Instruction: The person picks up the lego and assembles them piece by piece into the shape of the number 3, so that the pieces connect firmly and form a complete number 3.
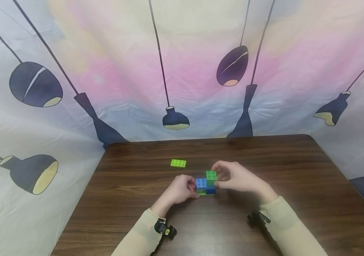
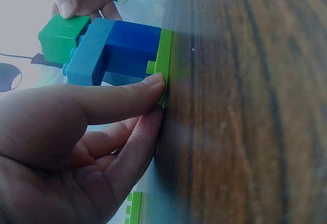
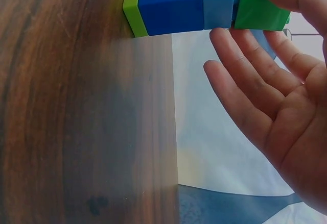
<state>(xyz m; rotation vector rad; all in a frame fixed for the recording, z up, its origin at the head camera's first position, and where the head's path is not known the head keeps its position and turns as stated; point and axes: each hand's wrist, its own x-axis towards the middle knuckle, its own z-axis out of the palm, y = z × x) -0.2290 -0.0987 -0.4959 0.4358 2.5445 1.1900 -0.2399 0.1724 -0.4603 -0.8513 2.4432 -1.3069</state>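
Observation:
A small stack of toy building bricks stands on the wooden table. Its bottom is a lime green plate (image 2: 164, 55), under a dark blue brick (image 2: 134, 41) and then a lighter blue brick (image 1: 201, 182). Topmost, at the right end, is a green brick (image 1: 211, 177), which my right hand (image 1: 240, 179) pinches between thumb and fingers. In the right wrist view a narrow gap with studs shows between the green and lighter blue bricks. My left hand (image 1: 179, 189) pinches the lime plate's left end with thumb and fingertips.
A loose lime green plate (image 1: 178, 163) lies on the table (image 1: 137, 170), beyond my left hand. Behind the table's far edge hangs a cloth (image 1: 198, 89) printed with lamps. Both wrists wear small black cameras.

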